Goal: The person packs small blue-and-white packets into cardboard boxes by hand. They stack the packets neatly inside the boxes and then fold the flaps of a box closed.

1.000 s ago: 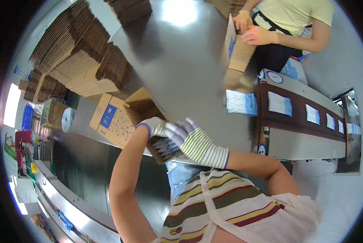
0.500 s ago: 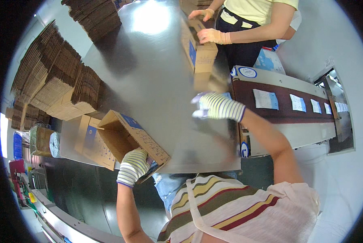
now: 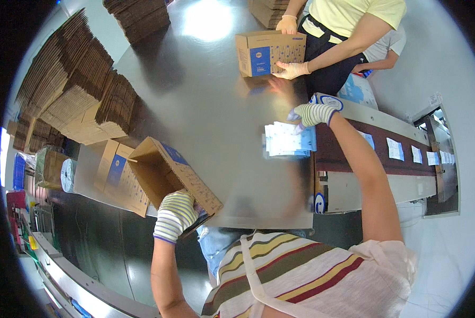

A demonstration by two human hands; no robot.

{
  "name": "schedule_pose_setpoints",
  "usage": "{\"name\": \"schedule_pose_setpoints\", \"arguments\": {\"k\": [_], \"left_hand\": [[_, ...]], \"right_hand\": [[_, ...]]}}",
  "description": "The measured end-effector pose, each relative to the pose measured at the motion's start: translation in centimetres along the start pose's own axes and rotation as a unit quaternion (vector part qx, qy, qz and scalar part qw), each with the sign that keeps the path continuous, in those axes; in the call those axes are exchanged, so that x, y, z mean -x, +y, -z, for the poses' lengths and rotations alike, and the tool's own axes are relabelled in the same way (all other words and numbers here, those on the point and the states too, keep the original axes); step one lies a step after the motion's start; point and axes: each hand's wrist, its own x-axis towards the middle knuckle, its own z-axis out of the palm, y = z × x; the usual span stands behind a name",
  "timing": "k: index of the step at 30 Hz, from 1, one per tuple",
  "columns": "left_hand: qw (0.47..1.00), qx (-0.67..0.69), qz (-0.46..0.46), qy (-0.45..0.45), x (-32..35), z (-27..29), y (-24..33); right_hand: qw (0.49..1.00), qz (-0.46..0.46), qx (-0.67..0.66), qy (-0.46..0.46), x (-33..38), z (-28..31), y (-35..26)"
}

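Note:
My left hand (image 3: pixel 175 214), in a striped glove, reaches into the mouth of an open cardboard box (image 3: pixel 192 183). The box lies tilted at the near left table edge; its wall hides my fingers, and a bit of something bluish shows beside them. On the right, my gloved right hand (image 3: pixel 312 115) has thumb and fingers apart. It is at the far right corner of a loose pile of flat white-and-blue packets (image 3: pixel 289 141), which lies on the table at the conveyor's end.
The conveyor (image 3: pixel 375 154) carries more packets in a row. Across the metal table (image 3: pixel 216 116), a co-worker's gloved hands (image 3: pixel 290 70) hold another box (image 3: pixel 272 53). Stacks of flattened cartons (image 3: pixel 70 79) stand at left, near a flattened carton (image 3: pixel 121 177).
My right hand has moved right and away from me, so the packet pile shows. My left hand stays in the box. The co-worker's box has turned and moved farther off.

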Motion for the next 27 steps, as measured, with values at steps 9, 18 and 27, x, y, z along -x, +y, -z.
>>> {"name": "schedule_pose_setpoints", "arguments": {"k": [9,18,27], "left_hand": [[1.0,0.01,0.018,-0.014,0.6,0.0,-0.2],[0.999,0.02,-0.048,-0.01,-0.4,0.2,1.1],[0.999,0.047,-0.022,-0.009,-0.8,0.0,2.7]], "right_hand": [[0.968,-0.072,0.225,0.086,4.9,-7.2,-16.2],[0.882,0.23,-0.302,0.279,4.0,-6.5,-20.6],[0.924,0.233,-0.182,0.244,-6.1,-1.7,-33.4]]}}
